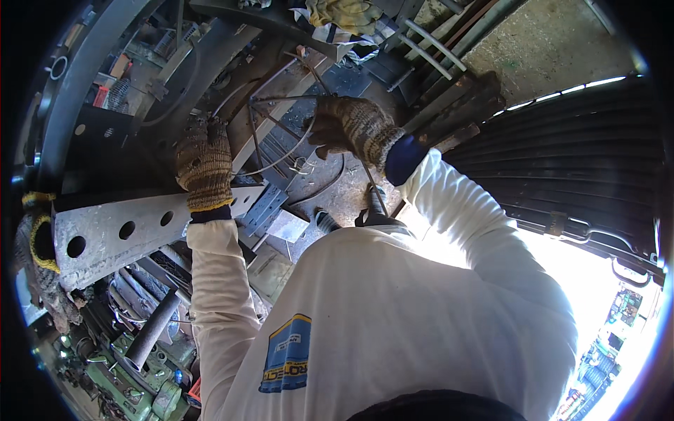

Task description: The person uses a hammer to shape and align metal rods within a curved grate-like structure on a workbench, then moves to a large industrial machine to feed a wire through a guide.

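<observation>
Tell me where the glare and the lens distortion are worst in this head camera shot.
Head view: sunlight blows out the white sleeve at lower right; the perforated metal bar bows with the fisheye toward the dark rim; the gloved left hand and right hand on the wire frame stay fairly sharp.

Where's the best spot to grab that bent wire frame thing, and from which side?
Probably by a straight rod near a corner of the wire frame, coming from above with fingers wrapped round it. The rods are thin and springy, so hold it at two far-apart spots, as the gloved left hand and right hand do.
</observation>
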The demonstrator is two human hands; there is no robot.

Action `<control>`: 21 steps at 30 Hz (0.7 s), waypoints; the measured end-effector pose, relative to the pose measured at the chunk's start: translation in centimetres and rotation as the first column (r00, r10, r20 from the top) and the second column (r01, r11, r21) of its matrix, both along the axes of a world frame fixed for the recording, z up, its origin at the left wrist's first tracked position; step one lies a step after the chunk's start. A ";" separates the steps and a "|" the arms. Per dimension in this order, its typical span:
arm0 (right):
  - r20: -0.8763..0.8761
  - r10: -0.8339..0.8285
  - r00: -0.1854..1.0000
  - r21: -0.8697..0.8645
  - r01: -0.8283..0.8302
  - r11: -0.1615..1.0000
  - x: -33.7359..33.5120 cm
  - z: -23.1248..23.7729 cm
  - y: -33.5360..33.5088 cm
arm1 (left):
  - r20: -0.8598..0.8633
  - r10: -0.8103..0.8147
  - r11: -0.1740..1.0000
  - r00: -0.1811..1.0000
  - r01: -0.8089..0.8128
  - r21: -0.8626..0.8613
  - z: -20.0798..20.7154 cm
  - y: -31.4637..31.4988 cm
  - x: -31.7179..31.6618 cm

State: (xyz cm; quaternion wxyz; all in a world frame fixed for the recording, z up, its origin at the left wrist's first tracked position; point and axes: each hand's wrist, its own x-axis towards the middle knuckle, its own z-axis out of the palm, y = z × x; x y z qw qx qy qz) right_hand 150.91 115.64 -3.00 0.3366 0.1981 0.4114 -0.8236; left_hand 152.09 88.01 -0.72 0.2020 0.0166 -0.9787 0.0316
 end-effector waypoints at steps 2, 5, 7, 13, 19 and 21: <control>0.022 0.025 0.999 -0.084 -0.023 0.996 -0.3 -1.6 0.0 | -0.030 -0.012 1.000 0.999 0.011 -0.026 -0.3 0.0 0.0; -0.133 -0.033 0.991 -0.143 0.014 0.990 1.3 -1.7 -0.1 | -0.052 -0.012 0.999 0.999 0.009 -0.054 -0.5 -0.8 0.1; -0.161 -0.093 0.983 -0.374 0.027 0.927 3.0 -0.1 0.5 | -0.035 -0.014 0.999 0.999 0.012 -0.051 -1.2 -1.2 0.2; -0.095 -0.221 0.971 -0.370 0.171 0.913 5.7 0.4 -2.6 | -0.120 -0.097 0.944 0.988 0.053 -0.327 -0.8 0.1 1.1; 0.049 -0.558 0.828 -0.384 0.532 0.755 5.8 0.7 -7.9 | -0.054 -0.116 0.972 0.992 0.102 -0.212 -1.0 -0.4 0.5; -0.045 -0.529 0.847 -0.376 0.476 0.795 5.3 -0.8 -6.1 | 0.101 -0.021 0.987 0.995 0.036 -0.157 0.1 0.2 0.7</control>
